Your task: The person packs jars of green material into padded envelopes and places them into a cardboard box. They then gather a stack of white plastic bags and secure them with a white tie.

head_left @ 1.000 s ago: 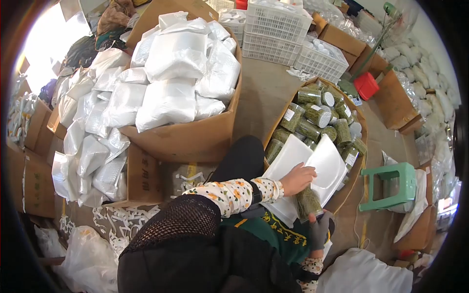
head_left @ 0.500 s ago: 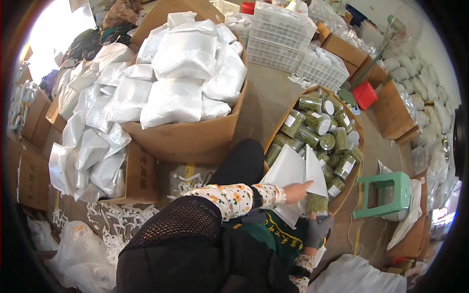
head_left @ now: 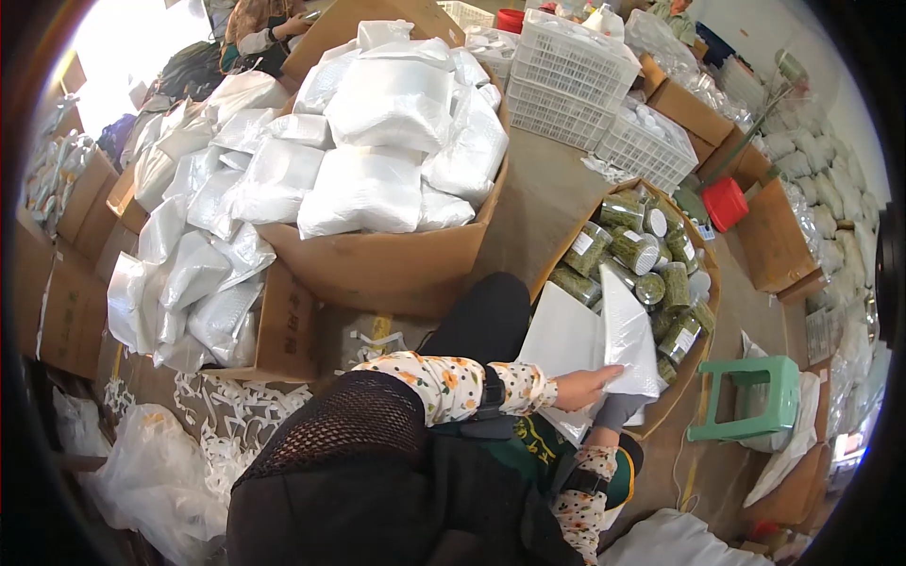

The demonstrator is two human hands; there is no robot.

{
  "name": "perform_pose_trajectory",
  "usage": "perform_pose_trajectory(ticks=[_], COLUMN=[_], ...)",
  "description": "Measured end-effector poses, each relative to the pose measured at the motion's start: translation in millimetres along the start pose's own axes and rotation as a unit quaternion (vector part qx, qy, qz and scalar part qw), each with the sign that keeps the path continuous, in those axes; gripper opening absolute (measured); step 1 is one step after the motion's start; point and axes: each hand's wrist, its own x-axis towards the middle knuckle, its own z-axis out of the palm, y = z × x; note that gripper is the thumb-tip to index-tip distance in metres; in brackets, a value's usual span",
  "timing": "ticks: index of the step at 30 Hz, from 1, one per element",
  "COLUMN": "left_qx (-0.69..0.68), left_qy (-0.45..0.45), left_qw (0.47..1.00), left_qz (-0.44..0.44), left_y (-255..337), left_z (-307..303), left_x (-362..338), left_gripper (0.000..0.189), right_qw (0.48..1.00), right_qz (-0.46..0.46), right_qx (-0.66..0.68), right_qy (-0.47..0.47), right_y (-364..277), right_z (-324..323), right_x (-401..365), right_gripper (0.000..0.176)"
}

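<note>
My left hand pinches the edge of a white bubble-wrap bag that stands up at a slant. At the lower opening of this bag is my right hand in a grey glove; the bag covers its fingers, and the jar it carried earlier is hidden. Under the left hand, more flat white bags lie across my lap. Just beyond, a cardboard box holds several clear jars of green dried contents, some with white labels.
A large carton heaped with filled white bags stands ahead to the left. White crates are stacked at the back. A green stool stands right, near a red bucket. Other people appear at the far edge.
The jar in my right hand has gone out of sight, and that hand has moved up to the bag's opening. My left hand has changed from pointing fingers to pinching the bag.
</note>
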Motion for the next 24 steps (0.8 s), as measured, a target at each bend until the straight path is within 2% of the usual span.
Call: perform_pose_trajectory(ticks=[1,2,5,7,8,9,10,11,12,13,15,16,18,21,24], left_qx=[0.037,0.073,0.108,-0.014,-0.065,0.012,0.026,0.055,0.083,0.077,0.056,-0.02,0.003,-0.005,-0.024], left_qy=[0.059,0.114,0.046,0.039,0.064,0.053,0.075,0.112,0.136,0.157,0.11,0.111,0.089,0.075,0.049], left_qw=[0.996,0.986,0.993,0.999,0.996,0.994,0.991,0.987,0.984,0.981,0.977,0.985,0.992,0.995,0.994], left_qz=[0.049,0.095,-0.027,-0.026,-0.024,-0.098,-0.108,-0.102,-0.083,-0.083,-0.174,-0.129,-0.091,-0.061,-0.09], left_y=[-21.6,-34.1,-3.8,-24.5,-28.7,-7.7,-10.7,-23.3,-22.0,-19.4,-3.0,-8.7,-2.5,4.8,1.4], left_z=[7.7,13.9,11.5,4.0,-2.6,-21.4,-30.4,-36.3,-45.5,-52.5,-69.6,-69.9,-72.5,-74.0,-80.9], left_x=[-1.9,-6.4,-14.8,-21.2,-32.3,-44.6,-53.2,-58.6,-66.8,-71.0,-73.6,-75.1,-78.4,-77.8,-75.2], left_gripper=[0.066,0.067,0.067,0.069,0.069,0.067,0.066,0.064,0.064,0.066,0.076,0.08,0.084,0.086,0.084], right_qw=[0.987,0.947,0.771,0.621,0.532,0.537,0.479,0.533,0.606,0.642,0.704,0.711,0.751,0.718,0.722], right_qz=[-0.077,-0.151,-0.294,-0.336,-0.344,-0.381,-0.37,-0.409,-0.382,-0.365,-0.35,-0.349,-0.228,-0.214,-0.26], right_qx=[-0.137,-0.271,-0.553,-0.703,-0.77,-0.742,-0.787,-0.729,-0.686,-0.652,-0.533,-0.498,-0.495,-0.54,-0.517], right_qy=[-0.041,-0.08,-0.111,-0.085,-0.075,-0.127,-0.118,-0.127,-0.128,-0.175,-0.312,-0.352,-0.374,-0.383,-0.38], right_y=[-6.9,-7.8,21.0,42.8,43.1,30.0,22.1,-3.9,-17.4,-26.0,-26.1,-24.1,-23.7,-27.4,-19.3], right_z=[9.6,13.1,13.2,-1.2,-8.1,18.5,27.9,52.2,64.8,74.6,84.3,86.7,92.8,98.9,98.3], right_x=[-8.8,-16.8,-25.8,-16.1,-11.3,-24.2,-35.2,-67.7,-89.1,-99.7,-108.3,-114.0,-126.3,-127.8,-124.0], right_gripper=[0.051,0.048,0.044,0.043,0.042,0.042,0.044,0.04,0.037,0.041,0.028,0.025,0.024,0.022,0.019])
